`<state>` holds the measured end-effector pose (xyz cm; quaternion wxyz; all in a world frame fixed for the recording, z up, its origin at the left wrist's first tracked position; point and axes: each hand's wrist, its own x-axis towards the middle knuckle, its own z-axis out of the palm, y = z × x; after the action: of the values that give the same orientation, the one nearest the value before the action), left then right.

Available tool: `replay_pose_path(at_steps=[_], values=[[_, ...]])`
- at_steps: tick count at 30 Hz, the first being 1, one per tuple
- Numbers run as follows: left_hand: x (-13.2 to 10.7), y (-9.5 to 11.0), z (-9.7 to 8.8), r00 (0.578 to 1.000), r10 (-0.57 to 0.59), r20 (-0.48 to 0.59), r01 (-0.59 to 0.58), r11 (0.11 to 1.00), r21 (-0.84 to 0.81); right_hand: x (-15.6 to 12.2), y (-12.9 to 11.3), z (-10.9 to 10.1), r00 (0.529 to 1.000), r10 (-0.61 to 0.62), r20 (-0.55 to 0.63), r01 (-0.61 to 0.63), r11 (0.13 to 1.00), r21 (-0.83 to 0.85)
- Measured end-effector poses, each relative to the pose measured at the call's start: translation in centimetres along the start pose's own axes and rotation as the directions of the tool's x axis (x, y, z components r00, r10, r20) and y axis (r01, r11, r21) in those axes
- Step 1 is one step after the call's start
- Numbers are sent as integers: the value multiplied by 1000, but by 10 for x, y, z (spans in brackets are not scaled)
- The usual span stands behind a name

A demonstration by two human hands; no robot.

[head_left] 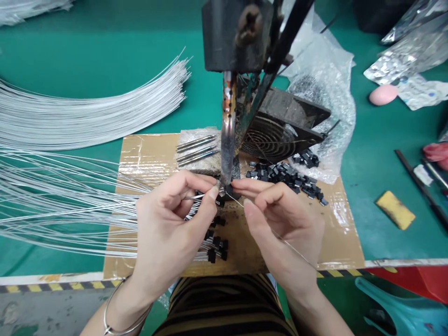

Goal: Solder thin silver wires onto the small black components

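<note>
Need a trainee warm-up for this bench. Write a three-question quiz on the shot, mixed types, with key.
1. Multiple choice: what runs between the thumb and fingers of the right hand?
A) a silver rod
B) a thin wire
C) a black fan

2. True or false: the yellow sponge lies on the cardboard.

3. Fill in: the bangle is worn on the ____ wrist.

Key:
1. B
2. False; it lies on the green table, off to the person's right.
3. left
</note>
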<state>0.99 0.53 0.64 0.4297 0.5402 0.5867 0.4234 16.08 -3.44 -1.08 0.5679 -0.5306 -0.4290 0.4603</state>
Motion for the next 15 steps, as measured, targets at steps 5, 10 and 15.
replay_pose_path(at_steps=[5,10,15], values=[[-2,0,-2,1000,12,-5,-12,1000,14,0,-2,1,1000,2,-5,-2,1000,-10],[-2,0,-2,1000,22,1,-22,1000,13,0,-2,0,1000,4,-2,-4,1000,2],[-3,0,-1,1000,31,-7,-30,999,25,0,0,1,1000,-9,-10,9,1000,-7]])
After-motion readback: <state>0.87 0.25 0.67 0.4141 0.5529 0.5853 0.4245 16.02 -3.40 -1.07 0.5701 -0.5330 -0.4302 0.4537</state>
